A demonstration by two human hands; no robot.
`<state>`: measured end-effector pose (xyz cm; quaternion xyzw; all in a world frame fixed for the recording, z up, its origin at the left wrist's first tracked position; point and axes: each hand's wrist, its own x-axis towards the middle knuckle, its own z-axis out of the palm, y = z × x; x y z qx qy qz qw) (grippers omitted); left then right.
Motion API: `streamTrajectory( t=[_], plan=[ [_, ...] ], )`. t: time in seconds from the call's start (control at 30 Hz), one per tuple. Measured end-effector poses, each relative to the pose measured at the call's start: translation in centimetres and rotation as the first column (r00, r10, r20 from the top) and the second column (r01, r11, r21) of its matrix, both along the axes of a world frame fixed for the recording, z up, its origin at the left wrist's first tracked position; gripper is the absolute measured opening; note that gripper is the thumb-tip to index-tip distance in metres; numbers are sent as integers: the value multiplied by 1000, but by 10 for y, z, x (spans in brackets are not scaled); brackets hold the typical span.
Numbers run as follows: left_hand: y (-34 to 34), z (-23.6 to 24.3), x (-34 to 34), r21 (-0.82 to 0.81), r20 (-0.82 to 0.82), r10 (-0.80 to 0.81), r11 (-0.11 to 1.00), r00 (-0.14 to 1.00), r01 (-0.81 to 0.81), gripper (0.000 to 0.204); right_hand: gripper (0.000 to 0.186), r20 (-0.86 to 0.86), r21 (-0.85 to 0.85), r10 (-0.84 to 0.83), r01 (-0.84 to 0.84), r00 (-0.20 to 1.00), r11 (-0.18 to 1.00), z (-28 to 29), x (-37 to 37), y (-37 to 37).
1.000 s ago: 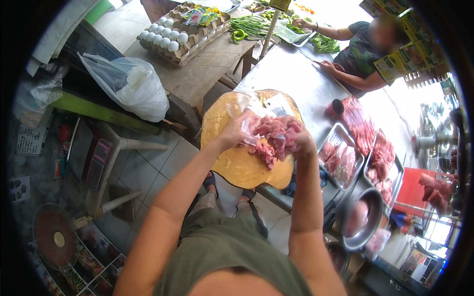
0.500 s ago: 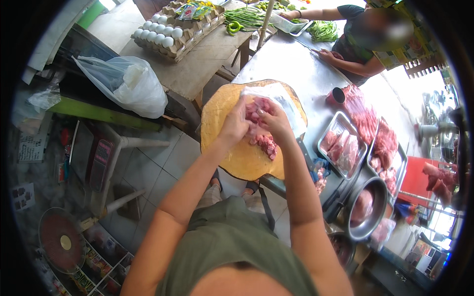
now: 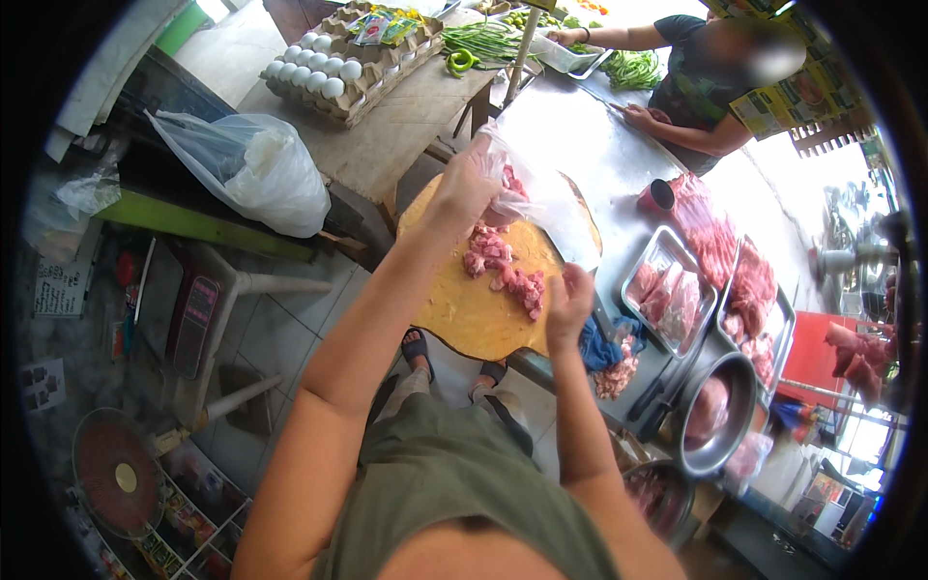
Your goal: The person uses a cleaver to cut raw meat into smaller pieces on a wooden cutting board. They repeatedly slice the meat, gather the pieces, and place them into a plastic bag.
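Over the far part of the round wooden chopping block (image 3: 454,309), my left hand (image 3: 467,188) is closed on a thin clear plastic bag (image 3: 551,217). Pink meat pieces show at the bag's mouth, by my fingers. A row of chopped meat (image 3: 490,253) lies across the block below it. At the block's right edge, my right hand (image 3: 570,304) is raised and loosely curled, its fingers apart and nothing visible in it. Beside that hand a knife blade (image 3: 603,319) lies partly hidden on the metal table.
On the metal table (image 3: 570,121) to the right are a meat tray (image 3: 670,290), more meat slabs (image 3: 754,285) and a metal pan (image 3: 717,411). Egg trays (image 3: 353,63) and a white plastic bag (image 3: 256,174) are at left. Another person (image 3: 691,97) stands across the table.
My left hand has moved up and away with the bag. The right hand has left the meat and come back toward me, to the block's right edge. More chopped meat now shows on the block.
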<state>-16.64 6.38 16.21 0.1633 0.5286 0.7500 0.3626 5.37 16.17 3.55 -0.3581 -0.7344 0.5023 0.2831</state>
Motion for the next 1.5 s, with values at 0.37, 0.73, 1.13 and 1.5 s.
streamTrajectory(
  t=[0.37, 0.73, 1.13, 1.5],
  plan=[
    [-110, 123, 20, 72, -83, 46, 997, 995, -40, 90, 96, 569, 396, 261, -538, 780, 745, -54, -101, -13],
    [-122, 22, 53, -97, 257, 15, 995, 966, 11, 93, 38, 391, 632, 420, -571, 819, 523, -47, -68, -12],
    [-89, -47, 37, -396, 125, -171, 895, 977, 207, 58, 30, -443, -777, 45, -408, 895, 480, 1, -77, 52],
    [-84, -42, 34, -310, 118, -222, 918, 968, 248, 84, 30, -636, -756, 200, -654, 745, 35, 95, -96, 1]
  ],
)
